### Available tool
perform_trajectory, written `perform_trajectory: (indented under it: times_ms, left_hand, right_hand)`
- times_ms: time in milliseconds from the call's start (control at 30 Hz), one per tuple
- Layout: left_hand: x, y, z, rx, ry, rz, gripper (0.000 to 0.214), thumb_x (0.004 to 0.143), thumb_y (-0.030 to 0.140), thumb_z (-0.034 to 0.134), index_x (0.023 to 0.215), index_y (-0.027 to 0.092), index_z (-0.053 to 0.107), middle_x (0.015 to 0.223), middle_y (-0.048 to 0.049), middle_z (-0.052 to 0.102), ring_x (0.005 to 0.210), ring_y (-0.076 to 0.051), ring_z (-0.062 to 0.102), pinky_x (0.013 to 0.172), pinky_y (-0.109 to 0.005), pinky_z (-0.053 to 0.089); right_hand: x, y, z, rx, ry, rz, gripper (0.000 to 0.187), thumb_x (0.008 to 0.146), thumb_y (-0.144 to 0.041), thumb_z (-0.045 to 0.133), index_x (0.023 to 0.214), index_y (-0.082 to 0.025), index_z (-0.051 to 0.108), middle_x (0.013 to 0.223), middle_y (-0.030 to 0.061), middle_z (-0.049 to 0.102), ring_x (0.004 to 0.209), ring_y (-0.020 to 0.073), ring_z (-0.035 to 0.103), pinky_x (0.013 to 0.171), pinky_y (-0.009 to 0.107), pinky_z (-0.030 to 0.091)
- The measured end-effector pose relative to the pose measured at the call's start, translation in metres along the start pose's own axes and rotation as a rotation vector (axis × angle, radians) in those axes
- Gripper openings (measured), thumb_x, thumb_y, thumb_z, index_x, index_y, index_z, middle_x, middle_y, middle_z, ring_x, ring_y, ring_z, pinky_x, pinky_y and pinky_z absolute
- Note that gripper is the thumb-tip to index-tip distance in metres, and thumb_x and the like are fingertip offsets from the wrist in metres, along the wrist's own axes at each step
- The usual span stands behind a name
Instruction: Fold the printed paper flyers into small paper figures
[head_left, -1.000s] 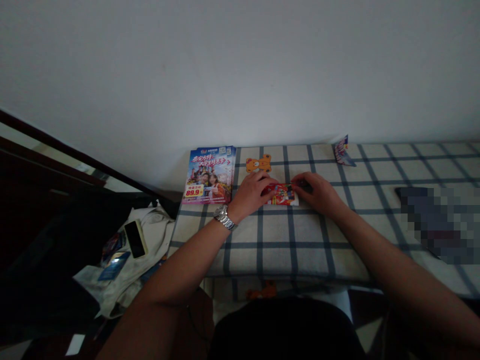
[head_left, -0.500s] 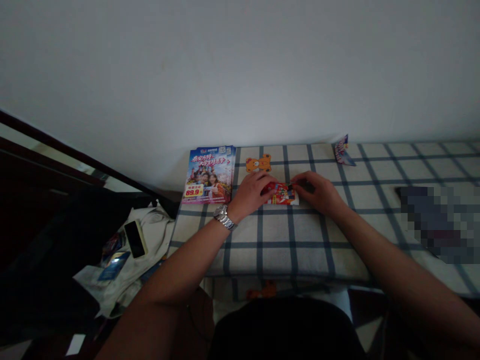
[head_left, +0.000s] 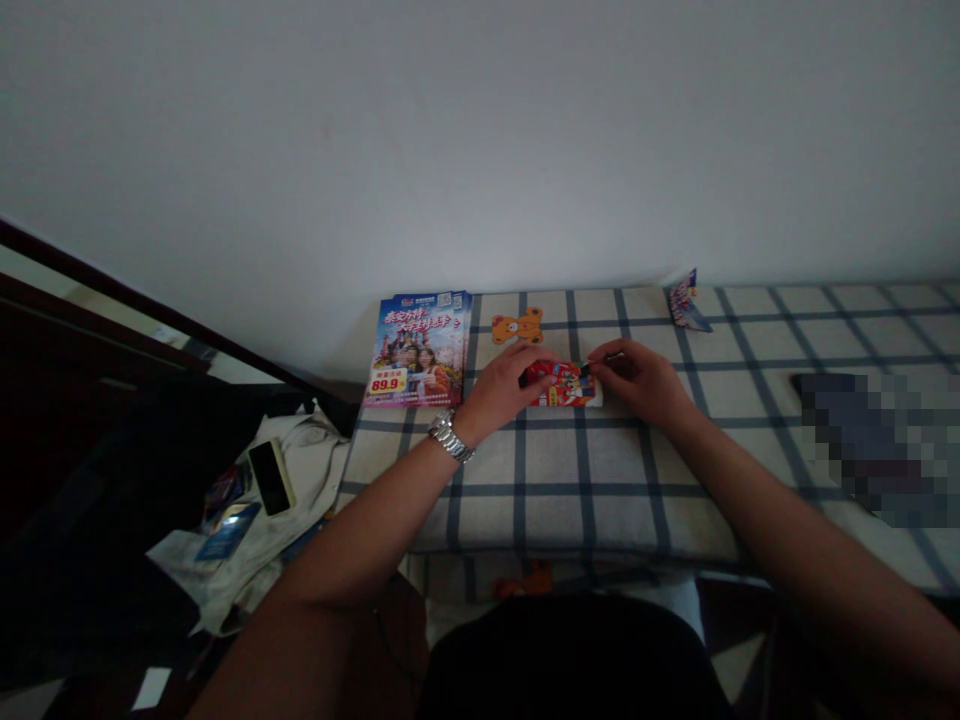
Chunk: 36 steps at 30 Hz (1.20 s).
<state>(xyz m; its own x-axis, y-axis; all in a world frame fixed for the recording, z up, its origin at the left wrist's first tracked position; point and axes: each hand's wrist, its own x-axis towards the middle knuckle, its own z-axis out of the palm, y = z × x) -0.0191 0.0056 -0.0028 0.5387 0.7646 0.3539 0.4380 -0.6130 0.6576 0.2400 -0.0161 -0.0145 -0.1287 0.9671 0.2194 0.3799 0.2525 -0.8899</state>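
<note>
A red printed paper [head_left: 568,386], folded small with colourful figures and a white right edge, lies on the checked cloth in front of me. My left hand [head_left: 511,384] grips its left part, the thumb on top and the other fingers curled behind. At the paper's upper right corner, my right hand [head_left: 631,380] has thumb and forefinger pinched together on the edge. A silver watch [head_left: 451,436] is on my left wrist. Left of my hands sits a stack of printed flyers [head_left: 416,350].
A folded flyer [head_left: 688,302] stands on the checked tablecloth [head_left: 555,470] near the wall. A dark, partly blurred-out object [head_left: 847,430] lies at the right. Below the table's left end, a phone [head_left: 271,478] rests on white cloth.
My right hand has shifted slightly right along the paper's upper edge, and a bit more of the red paper shows. My left hand stays nearly in place.
</note>
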Motion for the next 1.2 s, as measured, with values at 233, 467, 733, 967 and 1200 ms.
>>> perform_trajectory:
  times_ms: [233,467,733,967,1200]
  left_hand:
    - [0.000,-0.004,0.000,-0.094,0.032,-0.038,0.018,0.101,0.026,0.069,0.119,0.025,0.071,0.118,-0.0033,0.074,0.109,-0.018,0.069,0.100,-0.037,0.056]
    - [0.001,-0.005,0.001,-0.148,0.005,-0.083,0.018,0.099,0.025,0.071,0.117,0.024,0.073,0.117,-0.0032,0.076,0.106,-0.018,0.072,0.099,-0.037,0.058]
    - [-0.001,-0.008,0.005,-0.279,0.021,-0.119,0.015,0.099,0.030,0.071,0.112,0.022,0.071,0.108,-0.0031,0.078,0.097,-0.016,0.074,0.089,-0.033,0.061]
    - [0.001,-0.008,0.005,-0.371,0.083,-0.144,0.017,0.099,0.031,0.072,0.112,0.020,0.069,0.111,-0.0058,0.077,0.097,-0.016,0.074,0.087,-0.032,0.061]
    - [0.000,-0.005,0.007,-0.453,0.053,-0.161,0.018,0.098,0.031,0.072,0.110,0.019,0.068,0.107,-0.0061,0.075,0.094,-0.016,0.072,0.083,-0.030,0.059]
  right_hand:
    - [0.000,-0.003,0.000,0.061,0.015,0.016,0.028,0.089,-0.049,0.078,0.101,-0.025,0.071,0.099,0.0057,0.079,0.089,0.0254,0.078,0.084,0.044,0.066]
    - [0.001,-0.006,0.001,0.077,0.037,0.007,0.030,0.087,-0.053,0.079,0.098,-0.026,0.070,0.096,0.0052,0.079,0.087,0.0250,0.077,0.082,0.043,0.066]
    - [0.001,-0.006,0.003,0.176,0.099,0.022,0.033,0.083,-0.052,0.084,0.097,-0.026,0.070,0.095,0.0045,0.078,0.090,0.0249,0.076,0.087,0.043,0.065]
    - [0.000,-0.011,-0.002,0.186,0.076,0.097,0.034,0.090,-0.054,0.076,0.108,-0.025,0.075,0.105,0.0068,0.081,0.096,0.0265,0.076,0.087,0.044,0.064]
    - [-0.001,-0.006,0.001,0.196,0.037,0.107,0.030,0.088,-0.053,0.079,0.096,-0.025,0.073,0.093,0.0045,0.080,0.086,0.0243,0.075,0.080,0.039,0.063]
